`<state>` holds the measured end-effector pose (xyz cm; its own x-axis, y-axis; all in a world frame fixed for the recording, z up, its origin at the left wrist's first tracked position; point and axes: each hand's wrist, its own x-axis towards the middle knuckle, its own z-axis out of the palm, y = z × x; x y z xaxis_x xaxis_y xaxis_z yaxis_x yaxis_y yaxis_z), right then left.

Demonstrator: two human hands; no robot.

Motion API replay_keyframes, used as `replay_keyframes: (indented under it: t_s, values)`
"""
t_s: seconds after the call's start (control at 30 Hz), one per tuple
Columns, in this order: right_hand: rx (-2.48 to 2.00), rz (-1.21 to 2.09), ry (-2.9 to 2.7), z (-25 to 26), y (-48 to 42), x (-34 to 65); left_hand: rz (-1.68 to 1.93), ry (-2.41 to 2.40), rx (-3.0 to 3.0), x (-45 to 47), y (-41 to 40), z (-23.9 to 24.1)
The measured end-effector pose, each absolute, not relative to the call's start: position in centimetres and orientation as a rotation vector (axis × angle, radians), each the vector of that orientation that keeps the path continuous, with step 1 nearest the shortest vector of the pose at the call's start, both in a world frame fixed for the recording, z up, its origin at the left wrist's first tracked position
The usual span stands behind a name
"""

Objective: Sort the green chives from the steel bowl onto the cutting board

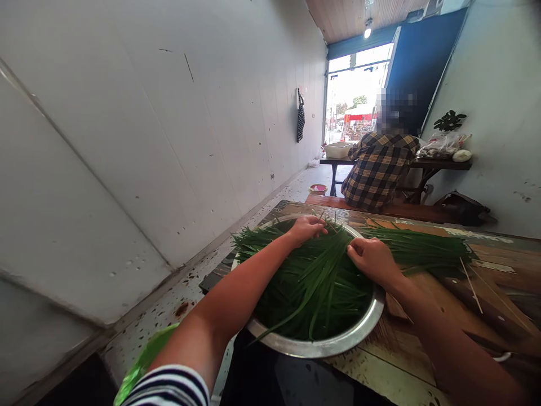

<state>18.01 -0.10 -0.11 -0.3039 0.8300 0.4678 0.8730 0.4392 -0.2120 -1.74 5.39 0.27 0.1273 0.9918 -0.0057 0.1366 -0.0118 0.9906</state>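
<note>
A wide metal bowl (359,332) at the near left corner of a worn wooden table (422,349) is heaped with long flat green chive leaves (313,287). My left hand (306,228) reaches over the far side of the bowl, fingers curled down into the leaves. My right hand (372,258) is at the bowl's right rim, fingers closed around a bunch of the leaves. A second bundle of leaves (422,248) lies stretched out on the table to the right of my right hand.
Thin wooden skewers (471,285) lie on the table at right. A person in a plaid shirt (378,169) sits on a bench beyond, back turned, at another table with a white tub (338,149) and bags (442,146). A white wall runs along the left.
</note>
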Motion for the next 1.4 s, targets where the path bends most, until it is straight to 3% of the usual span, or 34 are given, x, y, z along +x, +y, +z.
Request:
replay_keyframes:
  t_s: [1.4]
  values:
    - [-1.385, -0.088, -2.175, -0.5, 0.2, 18.2, 1.243, 1.321, 1.588, -1.5, 6.5, -1.2]
